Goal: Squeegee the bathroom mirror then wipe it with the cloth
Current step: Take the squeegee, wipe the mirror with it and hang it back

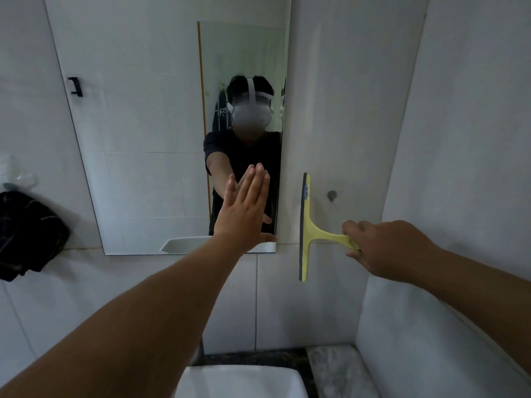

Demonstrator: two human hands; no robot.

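My right hand (385, 248) grips the light, stiff squeegee (309, 228) by its handle end, blade left of my grip; left hand (244, 214) flat, open on the mirror (143, 139).

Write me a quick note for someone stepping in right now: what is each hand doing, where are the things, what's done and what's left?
Left hand: open, flat against the mirror near its lower right corner.
Right hand: shut on the handle of the yellow squeegee, blade upright over the wall tile just right of the mirror, off the glass.
Dark cloth: far left, beside the mirror, untouched.
Done: cannot tell whether any strokes were made.
Left: squeegee the glass, then wipe with the cloth.
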